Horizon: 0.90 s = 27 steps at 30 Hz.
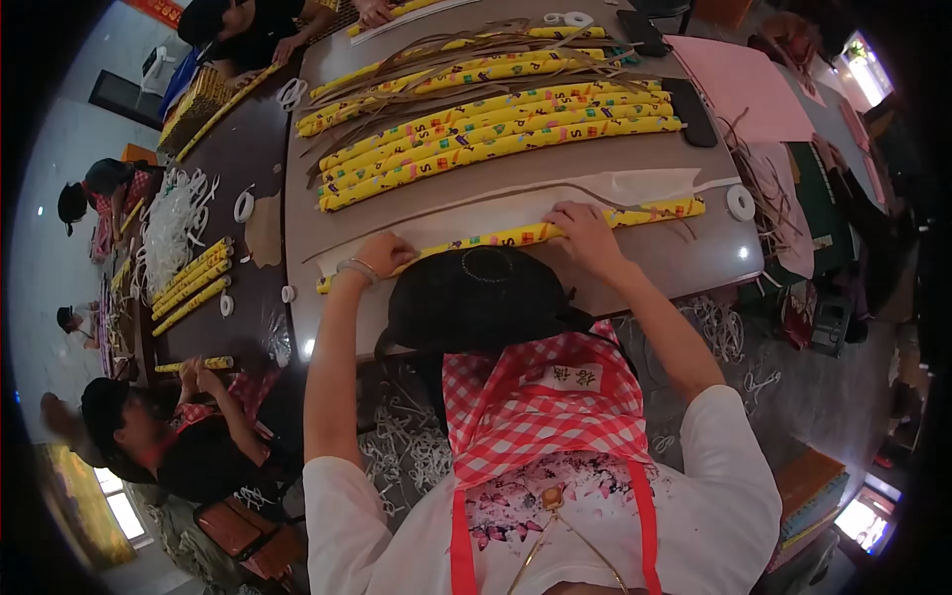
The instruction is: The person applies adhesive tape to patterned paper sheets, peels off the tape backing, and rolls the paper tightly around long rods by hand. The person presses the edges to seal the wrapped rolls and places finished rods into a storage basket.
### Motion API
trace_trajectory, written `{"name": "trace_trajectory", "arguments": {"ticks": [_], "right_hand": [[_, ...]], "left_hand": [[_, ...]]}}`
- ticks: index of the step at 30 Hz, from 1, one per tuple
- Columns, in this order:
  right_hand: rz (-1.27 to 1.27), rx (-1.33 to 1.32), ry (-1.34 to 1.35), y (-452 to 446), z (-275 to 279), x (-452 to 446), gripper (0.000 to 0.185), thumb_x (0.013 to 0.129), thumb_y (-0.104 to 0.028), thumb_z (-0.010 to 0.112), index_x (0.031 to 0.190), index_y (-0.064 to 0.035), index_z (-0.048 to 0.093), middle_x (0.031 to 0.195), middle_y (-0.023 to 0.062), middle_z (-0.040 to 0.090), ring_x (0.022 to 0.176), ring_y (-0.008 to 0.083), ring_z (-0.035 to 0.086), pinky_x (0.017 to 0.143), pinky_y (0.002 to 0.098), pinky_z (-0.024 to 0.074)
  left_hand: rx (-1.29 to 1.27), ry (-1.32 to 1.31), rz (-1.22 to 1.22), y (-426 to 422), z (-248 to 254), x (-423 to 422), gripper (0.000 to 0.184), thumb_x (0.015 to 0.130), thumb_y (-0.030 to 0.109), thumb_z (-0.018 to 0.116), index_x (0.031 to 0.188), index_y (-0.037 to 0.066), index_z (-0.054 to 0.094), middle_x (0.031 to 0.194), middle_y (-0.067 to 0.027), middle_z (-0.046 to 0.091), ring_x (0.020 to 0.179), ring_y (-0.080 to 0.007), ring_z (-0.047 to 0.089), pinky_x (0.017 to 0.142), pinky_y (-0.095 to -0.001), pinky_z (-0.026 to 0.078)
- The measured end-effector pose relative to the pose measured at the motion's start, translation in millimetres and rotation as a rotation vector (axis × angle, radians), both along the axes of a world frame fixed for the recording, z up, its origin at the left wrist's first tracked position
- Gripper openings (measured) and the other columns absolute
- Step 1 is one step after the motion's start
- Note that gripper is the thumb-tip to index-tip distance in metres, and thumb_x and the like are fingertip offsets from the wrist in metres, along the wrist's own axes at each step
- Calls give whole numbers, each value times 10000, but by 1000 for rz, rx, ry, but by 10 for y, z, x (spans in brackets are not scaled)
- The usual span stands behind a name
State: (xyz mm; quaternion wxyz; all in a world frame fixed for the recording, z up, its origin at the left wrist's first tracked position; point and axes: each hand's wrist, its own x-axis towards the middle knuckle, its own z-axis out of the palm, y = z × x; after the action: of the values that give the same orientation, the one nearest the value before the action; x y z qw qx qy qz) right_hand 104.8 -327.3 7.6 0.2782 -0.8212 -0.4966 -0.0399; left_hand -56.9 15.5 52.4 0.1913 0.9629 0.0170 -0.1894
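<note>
Two hands on a yellow roll at the table's near edge

On the wide table [694, 263], a patterned yellow roll [521, 236] lies along the near edge of a white sheet [650, 186]. The left hand [387, 253] bends its fingers over the roll's left part, the right hand [585, 230] over its right part; whether they grasp or merely press, I cannot tell. Uneven pressure could skew the roll or crease the sheet, and the loose brown strip [575, 185] might get caught underneath. The black hat [476, 302] hides part of the roll's near side; both hands' fingertips are hard to make out.
</note>
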Motion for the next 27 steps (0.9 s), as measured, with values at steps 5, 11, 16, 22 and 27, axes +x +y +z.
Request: {"name": "trace_trajectory", "arguments": {"ticks": [5, 11, 16, 22, 27], "right_hand": [[23, -52, -50, 45, 4, -71, 367, 734, -202, 658, 1070, -111, 542, 1035, 84, 512, 1001, 263, 494, 873, 377, 378], [21, 16, -60, 36, 4, -78, 370, 732, -197, 655, 1071, -106, 538, 1027, 80, 522, 988, 262, 500, 872, 376, 389], [20, 23, -23, 43, 50, -95, 398, 734, -176, 647, 1107, -111, 524, 1067, 86, 527, 1013, 285, 493, 909, 390, 369], [33, 6, -66, -40, 162, -63, 431, 703, -133, 659, 1110, -115, 521, 1089, 76, 529, 1035, 273, 493, 919, 392, 363], [30, -4, -56, -119, 50, 2, 416, 689, -91, 644, 1088, -117, 530, 1082, 63, 536, 1030, 254, 504, 902, 379, 369]], "left_hand": [[-56, 3, 101, -14, -18, -177, 222, 851, 213, 565, 950, 34, 652, 912, -164, 641, 857, -312, 590, 766, -379, 464], [106, -178, 297, -346, -10, -117, 167, 832, 160, 572, 891, 20, 641, 868, -160, 627, 848, -323, 588, 762, -387, 466], [8, -485, 204, -1085, -104, 292, 121, 798, 99, 585, 876, 21, 634, 827, -155, 617, 827, -321, 590, 747, -401, 468], [-107, -344, 350, -1479, -189, 782, 113, 748, 143, 634, 821, 60, 651, 831, -139, 612, 857, -311, 586, 749, -404, 480], [-30, -239, 208, -1573, -197, 854, 140, 729, 173, 653, 820, 68, 669, 873, -139, 615, 886, -304, 585, 788, -395, 473]]}}
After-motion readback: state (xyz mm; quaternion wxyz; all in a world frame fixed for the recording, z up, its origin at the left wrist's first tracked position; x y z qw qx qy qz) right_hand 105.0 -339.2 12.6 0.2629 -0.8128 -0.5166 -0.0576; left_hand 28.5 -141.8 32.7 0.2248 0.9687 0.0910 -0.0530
